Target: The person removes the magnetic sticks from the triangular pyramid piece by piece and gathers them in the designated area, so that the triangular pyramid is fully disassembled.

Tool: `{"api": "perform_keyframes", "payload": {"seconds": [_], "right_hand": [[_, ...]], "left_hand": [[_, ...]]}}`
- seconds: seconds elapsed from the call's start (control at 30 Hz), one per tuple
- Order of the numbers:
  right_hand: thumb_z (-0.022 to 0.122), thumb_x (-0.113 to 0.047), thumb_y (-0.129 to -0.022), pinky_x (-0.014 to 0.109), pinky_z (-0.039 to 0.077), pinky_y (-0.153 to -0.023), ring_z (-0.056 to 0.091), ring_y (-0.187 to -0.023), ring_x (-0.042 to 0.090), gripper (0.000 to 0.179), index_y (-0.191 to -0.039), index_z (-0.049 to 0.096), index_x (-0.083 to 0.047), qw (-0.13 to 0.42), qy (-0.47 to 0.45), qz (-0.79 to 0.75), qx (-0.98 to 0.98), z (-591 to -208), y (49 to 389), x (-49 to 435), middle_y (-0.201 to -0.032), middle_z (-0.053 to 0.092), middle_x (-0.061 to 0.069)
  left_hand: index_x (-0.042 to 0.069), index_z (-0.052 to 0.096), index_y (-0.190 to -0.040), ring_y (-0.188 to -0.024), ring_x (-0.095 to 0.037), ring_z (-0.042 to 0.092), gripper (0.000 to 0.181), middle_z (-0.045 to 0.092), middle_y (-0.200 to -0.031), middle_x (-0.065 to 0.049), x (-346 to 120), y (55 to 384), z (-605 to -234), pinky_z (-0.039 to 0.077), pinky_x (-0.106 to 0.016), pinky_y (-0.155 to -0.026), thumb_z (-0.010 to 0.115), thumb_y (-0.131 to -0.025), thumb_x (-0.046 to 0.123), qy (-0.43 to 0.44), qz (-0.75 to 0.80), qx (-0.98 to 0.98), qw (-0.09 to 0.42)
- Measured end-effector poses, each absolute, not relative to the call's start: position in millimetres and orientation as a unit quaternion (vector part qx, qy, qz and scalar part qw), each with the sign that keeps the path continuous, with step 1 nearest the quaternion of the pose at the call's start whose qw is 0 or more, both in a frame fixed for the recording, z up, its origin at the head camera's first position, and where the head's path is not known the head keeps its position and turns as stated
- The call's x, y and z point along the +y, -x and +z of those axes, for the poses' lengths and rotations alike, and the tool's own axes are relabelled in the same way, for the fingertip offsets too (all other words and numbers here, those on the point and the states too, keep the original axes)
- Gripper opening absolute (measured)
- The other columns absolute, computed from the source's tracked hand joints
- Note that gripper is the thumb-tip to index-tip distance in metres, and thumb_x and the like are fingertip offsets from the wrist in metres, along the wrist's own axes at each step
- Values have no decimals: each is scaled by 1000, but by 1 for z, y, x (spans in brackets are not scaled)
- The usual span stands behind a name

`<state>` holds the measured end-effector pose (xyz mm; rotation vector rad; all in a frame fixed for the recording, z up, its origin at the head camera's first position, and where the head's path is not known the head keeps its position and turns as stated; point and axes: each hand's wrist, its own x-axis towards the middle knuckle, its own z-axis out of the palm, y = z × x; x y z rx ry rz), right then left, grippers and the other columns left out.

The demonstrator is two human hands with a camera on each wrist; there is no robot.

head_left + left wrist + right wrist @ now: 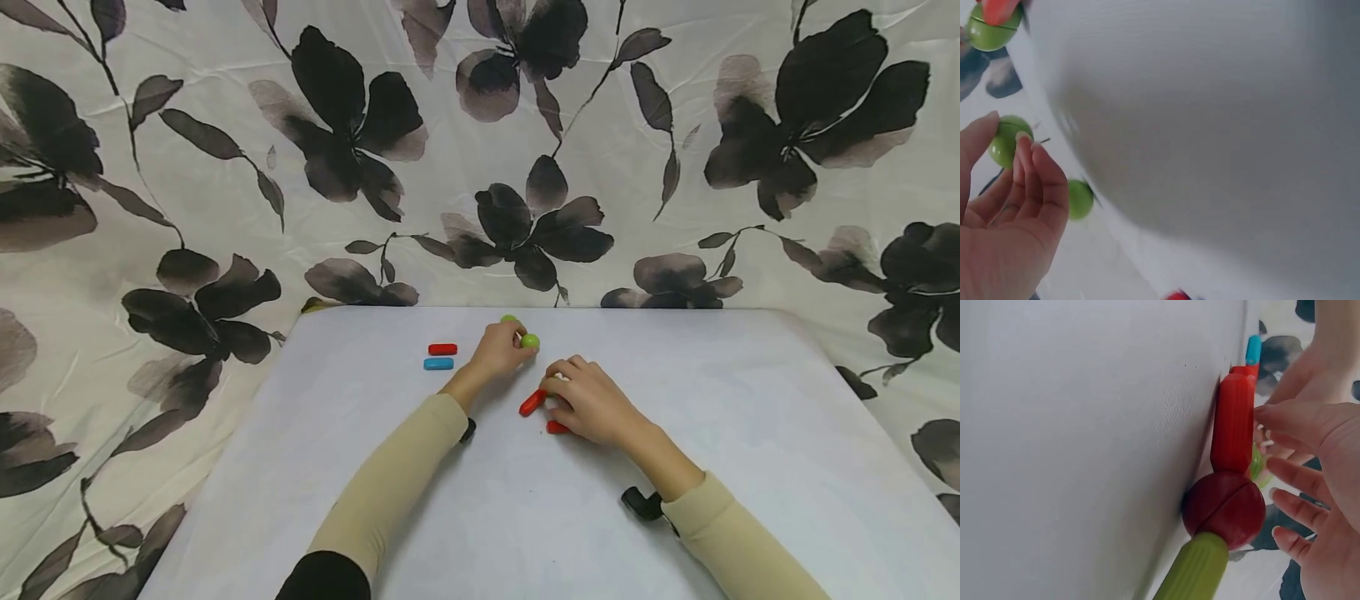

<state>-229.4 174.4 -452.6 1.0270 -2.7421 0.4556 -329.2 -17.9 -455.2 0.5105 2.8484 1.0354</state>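
My left hand (498,350) pinches a green ball (530,341) between thumb and fingertips. The same ball (1005,145) shows a seam line in the left wrist view. A second green ball (510,318) lies just beyond that hand. To the right, my right hand (596,407) hovers low with fingers loosely bent and spread. Its thumb tip is right at the edge of a red ribbed stick (1233,422) in the right wrist view. That stick's end meets a dark red ball (1224,509), and a green ribbed stick (1191,570) meets the ball's other side.
Left of the left hand, a red stick (442,349) and a blue stick (438,364) lie side by side. Another red piece (557,427) pokes out under the right hand. The white table (360,483) ends at a floral cloth (517,150) behind.
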Motion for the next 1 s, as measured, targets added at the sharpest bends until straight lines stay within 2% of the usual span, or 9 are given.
{"api": "perform_keyframes", "payload": {"seconds": [0.1, 0.27, 0.47, 0.6, 0.73, 0.8, 0.9, 1.0], "right_hand": [[80, -15, -86, 43, 45, -86, 55, -109, 27, 27, -112, 75, -13, 96, -346, 156, -920, -452, 225, 175, -116, 66, 4], [80, -15, -86, 41, 45, -83, 55, -106, 25, 29, -114, 76, -12, 94, -345, 155, -921, -455, 219, 176, -115, 66, 4], [81, -19, -87, 39, 45, -81, 55, -104, 23, 25, -110, 76, -11, 85, -342, 150, -924, -458, 215, 178, -113, 66, 4], [80, -19, -88, 39, 46, -82, 56, -103, 23, 22, -108, 77, -11, 76, -329, 160, -927, -458, 215, 182, -113, 66, 4], [80, -18, -88, 39, 47, -83, 56, -101, 23, 21, -107, 78, -10, 71, -314, 168, -932, -457, 215, 187, -113, 67, 5], [80, -19, -88, 40, 47, -82, 57, -100, 23, 21, -107, 77, -10, 72, -308, 165, -934, -456, 216, 189, -113, 67, 5], [80, -20, -88, 42, 49, -83, 58, -101, 25, 26, -111, 76, -8, 73, -288, 156, -942, -455, 217, 191, -114, 67, 6], [79, -23, -90, 46, 51, -87, 60, -104, 27, 37, -121, 71, -5, 67, -253, 153, -953, -453, 219, 192, -116, 67, 8]], "left_hand": [[-3, 69, -114, -70, -15, 56, 31, 63, -79, -6, -8, 340, -455, 48, -29, -66, 75, -92, 18, -150, 314, 937, 13], [0, 70, -114, -86, -23, 62, 29, 71, -99, -10, 3, 355, -459, 52, -37, -80, 75, -93, 19, -111, 275, 955, 7], [7, 69, -112, -85, -23, 60, 24, 68, -99, -8, 11, 365, -464, 50, -38, -75, 74, -94, 22, -67, 217, 974, 14], [8, 67, -122, -88, -24, 63, 32, 69, -104, -8, 12, 366, -463, 52, -40, -77, 74, -94, 22, -72, 219, 973, 9], [11, 57, -141, -103, -30, 66, 51, 69, -119, -13, 12, 363, -458, 53, -46, -86, 73, -94, 24, -90, 224, 970, 17], [12, 52, -145, -108, -32, 66, 56, 68, -124, -14, 10, 361, -456, 53, -48, -89, 72, -95, 27, -99, 226, 969, 19], [12, 52, -144, -103, -30, 66, 54, 69, -114, -13, 4, 355, -451, 53, -46, -84, 72, -96, 30, -122, 226, 966, 21], [10, 61, -132, -87, -25, 63, 44, 67, -96, -9, -5, 345, -445, 52, -39, -74, 73, -96, 31, -160, 222, 961, 42]]}}
